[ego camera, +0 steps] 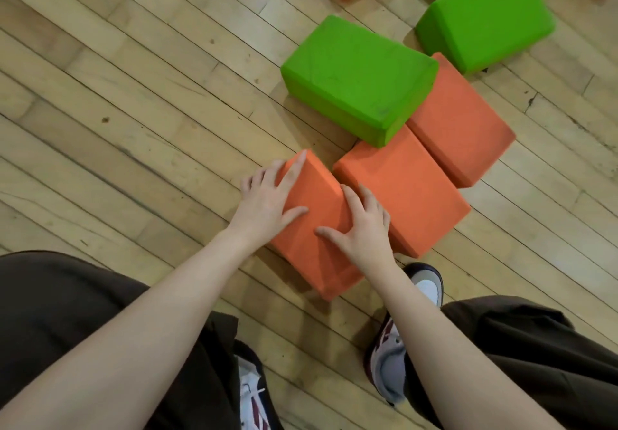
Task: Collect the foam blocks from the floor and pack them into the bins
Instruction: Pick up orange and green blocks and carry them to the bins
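The nearest orange block (317,225) lies on the wooden floor (117,111) just ahead of the person's shoes, its right side touching a second orange block (401,192). The left hand (267,198) lies over its left edge and the right hand (363,228) over its right edge; the fingers (294,172) of both are spread wide and bent over the edges, clasping the block between them.

It looks like foam: probably light, slightly yielding under pressure, with a matte skin that should not slip. A squeeze from 2 opposite long sides, as here, seems the sound hold; its bulk looks too much for 1 hand.

Farther right a third orange block (461,121) sits under the corner of a green block (357,78), with another green block (485,21) beyond. More blocks are cut off at the far edge.

The floor is narrow pale planks, scuffed in places. No bin is in view.
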`<state>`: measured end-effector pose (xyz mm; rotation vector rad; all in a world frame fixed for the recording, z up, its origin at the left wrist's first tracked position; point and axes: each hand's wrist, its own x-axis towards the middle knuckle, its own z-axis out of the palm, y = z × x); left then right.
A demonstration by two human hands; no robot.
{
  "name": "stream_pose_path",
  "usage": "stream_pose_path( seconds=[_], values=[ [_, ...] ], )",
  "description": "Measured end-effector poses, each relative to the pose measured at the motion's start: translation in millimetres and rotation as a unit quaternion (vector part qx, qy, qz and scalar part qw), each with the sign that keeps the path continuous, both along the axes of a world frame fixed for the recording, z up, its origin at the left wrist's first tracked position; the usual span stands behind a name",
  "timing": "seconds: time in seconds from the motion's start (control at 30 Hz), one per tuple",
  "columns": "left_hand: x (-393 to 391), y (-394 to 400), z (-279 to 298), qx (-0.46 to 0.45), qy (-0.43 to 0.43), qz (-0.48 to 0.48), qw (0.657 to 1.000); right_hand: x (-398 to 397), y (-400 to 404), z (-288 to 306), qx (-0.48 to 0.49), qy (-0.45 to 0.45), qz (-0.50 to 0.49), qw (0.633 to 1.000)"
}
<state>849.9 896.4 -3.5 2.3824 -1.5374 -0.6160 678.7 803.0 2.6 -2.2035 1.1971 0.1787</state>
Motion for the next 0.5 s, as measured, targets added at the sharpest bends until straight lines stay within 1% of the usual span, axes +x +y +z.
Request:
stream_pose_path(
  seconds=[0.07,0.13,0.2,0.27,0.33,0.4,0.5],
  values=[
    [8.9,5.1,2.1,0.011,0.009,-0.017,1.0,-0.8,5.4,4.2,-0.008,-0.007,0.019,1.0],
    [16.6,10.3,5.1,0.018,0.024,-0.026,0.999,-3.3,8.9,8.0,-0.016,0.008,0.056,0.998],
    [19.8,16.1,7.3,0.012,0.036,-0.027,0.999,-4.6,10.8,10.0,0.007,0.024,0.074,0.997],
    [19.2,21.8,9.5,-0.012,0.042,-0.027,0.999,-2.1,11.4,12.0,0.024,0.012,0.079,0.997],
    [21.8,24.1,12.9,-0.037,0.031,-0.046,0.998,4.2,13.0,15.7,-0.001,-0.012,0.101,0.995],
    [29.2,21.5,19.4,-0.047,0.004,-0.068,0.997,13.1,11.6,20.9,-0.049,-0.036,0.104,0.993],
    [42.9,17.5,33.7,-0.075,-0.033,-0.027,0.996,34.5,-1.4,32.6,-0.103,-0.063,0.088,0.989]
  ],
)
